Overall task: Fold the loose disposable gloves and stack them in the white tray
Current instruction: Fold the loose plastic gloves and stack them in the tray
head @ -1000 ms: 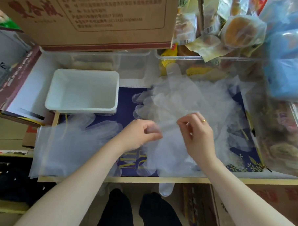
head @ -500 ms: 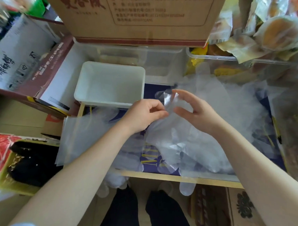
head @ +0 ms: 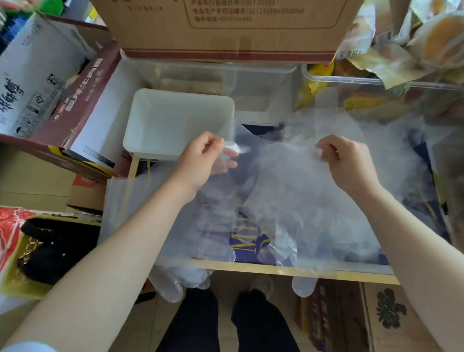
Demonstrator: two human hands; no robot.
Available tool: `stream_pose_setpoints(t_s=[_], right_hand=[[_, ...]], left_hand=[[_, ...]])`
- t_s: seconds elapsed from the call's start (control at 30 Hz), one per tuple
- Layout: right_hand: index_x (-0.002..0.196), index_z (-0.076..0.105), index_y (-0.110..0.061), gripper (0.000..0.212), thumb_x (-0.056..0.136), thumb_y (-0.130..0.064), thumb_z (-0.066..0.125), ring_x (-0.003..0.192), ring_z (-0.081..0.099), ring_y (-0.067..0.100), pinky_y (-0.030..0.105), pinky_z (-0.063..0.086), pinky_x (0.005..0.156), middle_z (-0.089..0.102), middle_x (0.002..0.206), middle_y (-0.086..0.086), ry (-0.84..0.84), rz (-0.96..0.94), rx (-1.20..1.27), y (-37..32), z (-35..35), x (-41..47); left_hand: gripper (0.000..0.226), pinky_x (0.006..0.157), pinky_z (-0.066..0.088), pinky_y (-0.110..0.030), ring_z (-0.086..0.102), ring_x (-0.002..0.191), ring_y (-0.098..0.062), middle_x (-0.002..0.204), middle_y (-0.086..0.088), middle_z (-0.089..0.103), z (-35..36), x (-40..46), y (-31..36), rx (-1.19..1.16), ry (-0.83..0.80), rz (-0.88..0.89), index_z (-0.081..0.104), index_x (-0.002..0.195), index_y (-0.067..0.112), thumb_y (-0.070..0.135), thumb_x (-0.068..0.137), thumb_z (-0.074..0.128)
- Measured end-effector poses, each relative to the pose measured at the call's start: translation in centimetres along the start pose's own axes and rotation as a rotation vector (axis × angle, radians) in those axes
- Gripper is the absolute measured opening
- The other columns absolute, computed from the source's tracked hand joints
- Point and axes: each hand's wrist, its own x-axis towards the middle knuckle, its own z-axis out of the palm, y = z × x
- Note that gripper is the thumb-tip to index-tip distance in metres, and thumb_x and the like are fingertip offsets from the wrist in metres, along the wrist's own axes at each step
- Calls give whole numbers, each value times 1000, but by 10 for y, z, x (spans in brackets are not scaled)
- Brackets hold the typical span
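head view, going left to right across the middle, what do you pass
printed white carton → white tray → left hand pinching a clear glove → right hand pinching the same glove → clear bin of packaged snacks

One view only, worn on the person's head, looking forward and steeply down; wide-angle, so edges bow outward; it sits close above the low table (head: 304, 270), whose near edge crosses the lower frame; the white tray (head: 170, 120) lies left of centre, a cardboard box (head: 227, 24) fills the far top (legs show below).
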Motion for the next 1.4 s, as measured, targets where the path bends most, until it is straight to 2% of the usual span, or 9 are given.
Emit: stream_pose_setpoints(t_s=[0.2,0.37,0.53,0.6,0.73,0.83,1.03,1.27,1.4], right_hand=[[134,44,-9,45,89,-1,43,110,50,39,44,36,90,55,126,20,-118,281,-505,25,-3,-2],[142,33,-6,59,87,-20,49,138,27,31,38,20,113,33,148,15,36,-2,45,-37,-6,-1],[142,34,-10,60,91,-31,57,136,31,15,20,21,109,39,145,3,-294,-305,358,-128,-9,6],[138,41,-11,54,90,-25,61,128,41,9,20,28,105,49,135,0,-433,-281,423,-148,0,9],[90,64,-8,7,84,-5,65,67,57,-7,12,43,71,64,78,-6,-532,-194,579,-170,22,9],[77,59,-14,15,87,-3,59,47,50,-3,13,41,56,57,61,-4,-434,-97,597,-181,37,11],[90,63,-9,10,91,-15,56,52,42,16,24,37,57,53,62,4,-74,-149,262,-197,47,10],[87,63,-7,11,89,-12,53,46,36,20,31,39,52,36,51,-14,144,-349,180,-220,41,-7],[82,64,-8,21,86,-20,46,41,47,28,29,41,38,50,50,-2,185,-537,37,-252,48,-44]], left_hand=[[28,58,54,-24,72,70,-20,78,0,74,-16,-3,16,-326,45,-145,42,77,17,22,103,33],[28,49,51,-19,70,62,-16,77,1,74,-26,-11,26,-340,10,-174,45,77,19,25,102,33],[23,45,49,-21,66,51,-16,65,0,71,-36,-32,37,-276,-141,-215,48,82,21,26,101,35],[23,46,48,-22,63,46,-18,63,-2,70,-48,-38,36,-261,-186,-215,50,83,20,27,100,35],[23,48,47,-19,64,49,-16,67,-2,72,-85,-45,27,-333,-118,-191,50,84,19,28,100,36],[21,55,52,-20,69,63,-12,76,1,74,-118,-53,12,-304,-147,-172,57,96,19,36,91,44],[10,64,52,-20,65,61,-4,63,6,69,-149,-64,-25,-98,-33,-156,56,84,16,11,92,54],[23,89,49,-32,62,102,-16,110,1,63,-149,-64,-32,-99,-33,-235,55,108,21,38,96,47],[55,86,48,-36,64,95,-20,101,-2,67,-152,-67,-16,-308,9,-268,58,113,11,49,100,20]])
